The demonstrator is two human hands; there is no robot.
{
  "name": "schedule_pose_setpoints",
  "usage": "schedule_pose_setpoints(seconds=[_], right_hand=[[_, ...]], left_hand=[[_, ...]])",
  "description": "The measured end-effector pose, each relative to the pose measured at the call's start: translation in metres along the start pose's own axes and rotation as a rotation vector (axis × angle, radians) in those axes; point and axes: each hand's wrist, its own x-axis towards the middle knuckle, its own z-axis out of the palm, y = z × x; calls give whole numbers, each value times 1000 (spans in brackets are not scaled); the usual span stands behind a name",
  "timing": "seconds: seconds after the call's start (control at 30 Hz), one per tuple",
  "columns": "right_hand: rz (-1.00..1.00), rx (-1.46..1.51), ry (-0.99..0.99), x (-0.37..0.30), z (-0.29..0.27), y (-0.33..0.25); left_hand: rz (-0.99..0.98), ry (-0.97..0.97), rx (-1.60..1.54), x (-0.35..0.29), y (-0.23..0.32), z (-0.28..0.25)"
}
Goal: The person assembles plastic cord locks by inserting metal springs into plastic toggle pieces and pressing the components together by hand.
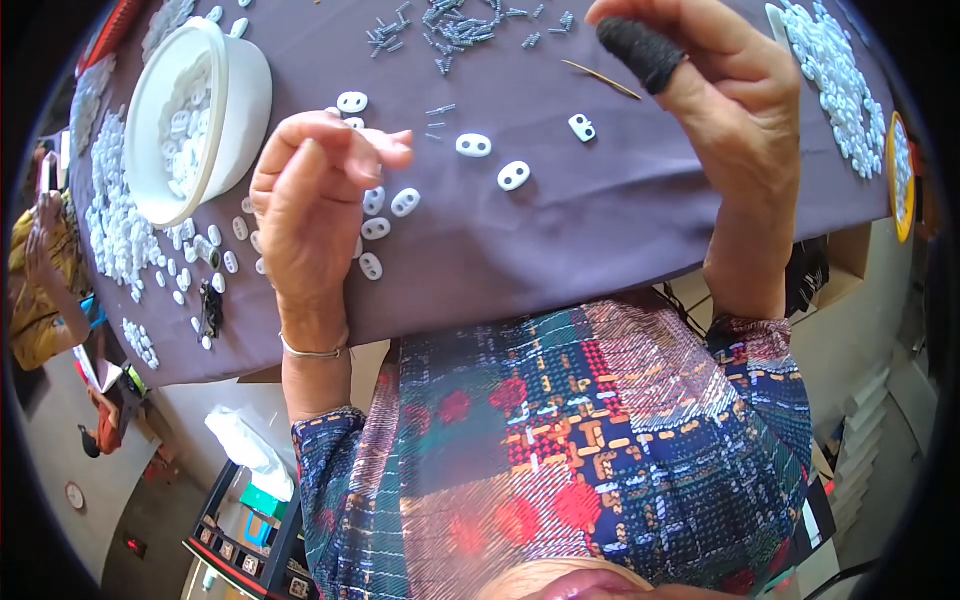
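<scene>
My left hand (310, 190) is raised over the table with bent fingers, the tips close together and pointing right; anything between them is too small to make out. Around it lie white oval two-hole pieces (405, 203), like cord-lock toggles. My right hand (735, 95) is held up at the upper right, a black cover (642, 55) on its thumb. Thumb and forefinger meet at the top edge, and what they pinch is hidden. Between the hands lie a white oval piece (514, 176), another standing on its side (581, 128) and a thin pointed stick (600, 79).
Small metal springs (460, 22) are scattered on the purple tablecloth (450, 270). A white tub (255, 90) of white pieces stands left, beside a heap of small white parts (118, 215). More white parts (835, 85) lie right, near a yellow-rimmed container (899, 185). Other people are at the far left.
</scene>
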Motion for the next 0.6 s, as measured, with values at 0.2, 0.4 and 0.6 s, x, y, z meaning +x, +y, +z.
schedule_pose_setpoints(seconds=[0.2, 0.4, 0.6], right_hand=[[-112, -493, -227, -12, -16, 12], [-127, -952, -237, -28, -4, 33], [-208, -1038, -182, -30, 5, 35]], left_hand=[[-16, 68, -125, 0, 7, 3], [-8, 67, 95, -1, 3, 6], [-56, 180, 255, -2, 7, 21]])
